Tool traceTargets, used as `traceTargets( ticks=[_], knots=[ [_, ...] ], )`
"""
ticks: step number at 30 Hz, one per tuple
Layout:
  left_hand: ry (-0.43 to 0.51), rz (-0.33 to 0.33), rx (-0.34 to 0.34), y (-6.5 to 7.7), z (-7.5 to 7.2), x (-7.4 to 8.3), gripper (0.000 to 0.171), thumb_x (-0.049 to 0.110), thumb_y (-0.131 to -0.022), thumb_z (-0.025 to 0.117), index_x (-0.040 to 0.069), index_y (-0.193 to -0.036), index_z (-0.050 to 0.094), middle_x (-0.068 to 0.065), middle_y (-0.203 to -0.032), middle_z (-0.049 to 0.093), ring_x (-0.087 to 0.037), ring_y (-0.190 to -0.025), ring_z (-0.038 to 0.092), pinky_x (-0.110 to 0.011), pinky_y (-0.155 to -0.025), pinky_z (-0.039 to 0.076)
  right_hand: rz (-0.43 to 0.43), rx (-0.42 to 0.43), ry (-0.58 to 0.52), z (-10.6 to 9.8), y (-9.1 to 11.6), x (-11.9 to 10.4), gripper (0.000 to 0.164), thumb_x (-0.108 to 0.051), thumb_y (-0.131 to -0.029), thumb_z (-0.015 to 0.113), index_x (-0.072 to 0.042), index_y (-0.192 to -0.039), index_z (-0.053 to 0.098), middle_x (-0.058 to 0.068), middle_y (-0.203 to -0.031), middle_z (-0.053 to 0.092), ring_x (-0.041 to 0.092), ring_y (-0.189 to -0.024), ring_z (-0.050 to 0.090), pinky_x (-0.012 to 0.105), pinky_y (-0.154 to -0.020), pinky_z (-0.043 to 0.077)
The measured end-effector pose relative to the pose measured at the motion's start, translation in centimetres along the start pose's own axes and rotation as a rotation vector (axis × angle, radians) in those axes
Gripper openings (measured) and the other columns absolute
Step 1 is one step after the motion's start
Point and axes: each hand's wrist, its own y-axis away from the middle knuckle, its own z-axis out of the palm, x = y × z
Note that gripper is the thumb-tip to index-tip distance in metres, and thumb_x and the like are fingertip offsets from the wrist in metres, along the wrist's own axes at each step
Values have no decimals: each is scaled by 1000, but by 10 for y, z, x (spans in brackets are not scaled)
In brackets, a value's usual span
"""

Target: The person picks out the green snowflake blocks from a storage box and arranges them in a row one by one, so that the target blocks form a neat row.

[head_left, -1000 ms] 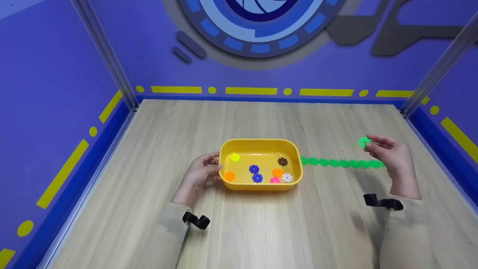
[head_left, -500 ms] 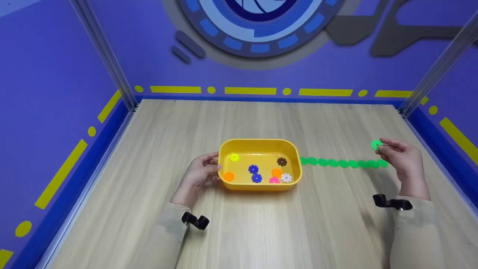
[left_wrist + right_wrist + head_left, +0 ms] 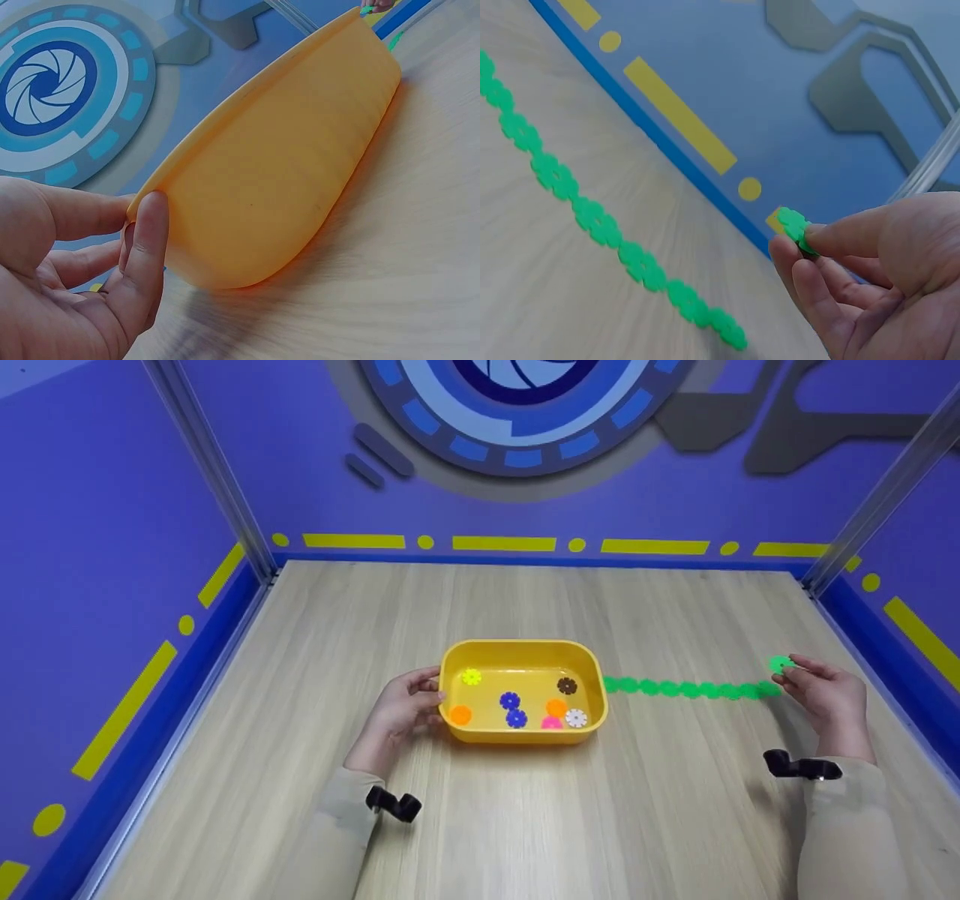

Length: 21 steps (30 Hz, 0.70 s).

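My left hand (image 3: pixel 405 703) grips the left end of a yellow plastic tub (image 3: pixel 525 735), thumb and fingers at its rim; the left wrist view shows the tub's wall (image 3: pixel 270 165) rising from the pinch. Between thumb and fingertips of my right hand (image 3: pixel 829 697) is a green notched disc (image 3: pixel 781 664), a snowflake-type building disc, raised above the table. Just below it lies the right end of a row of green discs (image 3: pixel 690 689), running left to the tub. In the right wrist view the row (image 3: pixel 596 221) stretches diagonally, and the held disc (image 3: pixel 793 225) is partly covered by fingers.
Inside the tub lie a yellow disc (image 3: pixel 471 677), a brown disc (image 3: pixel 567 685), a white disc (image 3: pixel 576 718), a pink disc (image 3: pixel 552 723), blue discs (image 3: pixel 517 718) and orange discs (image 3: pixel 460 715). Blue-purple panels (image 3: pixel 300 472) wall the wooden table (image 3: pixel 495 825) at the back and sides.
My right hand has moved right and slightly nearer with the green disc, to the far right end of the row. My left hand and the tub have stayed put.
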Motion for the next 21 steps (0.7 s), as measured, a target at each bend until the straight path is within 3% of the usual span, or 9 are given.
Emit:
traceTargets(
  ticks=[4, 15, 21],
  knots=[
    [12, 5, -5, -1, 0, -1, 55, -5, -93, 66, 5, -146, 55, -9, -111, 57, -16, -77, 63, -31, -72, 61, 49, 62, 4, -10, -7, 4, 21, -2, -94, 69, -22, -89, 74, -10, -78, 71, 7, -70, 74, 17, -68, 61],
    [7, -8, 5, -2, 1, 0, 55, -5, -93, 66, 6, -146, 56, -6, -108, 57, -14, -72, 63, -31, -68, 61, 151, 178, 152, -25, -16, 6, 27, -3, -97, 63, -23, -81, 71, -12, -70, 67, 5, -66, 71, 19, -64, 60],
    [4, -18, 5, -2, 0, 0, 55, -4, -93, 66, 7, -146, 56, -8, -112, 57, -14, -74, 64, -32, -72, 62, 196, 198, 201, -28, -22, 6, 34, -1, -97, 61, -24, -73, 69, -12, -66, 65, 5, -63, 72, 18, -63, 60]
  ],
)
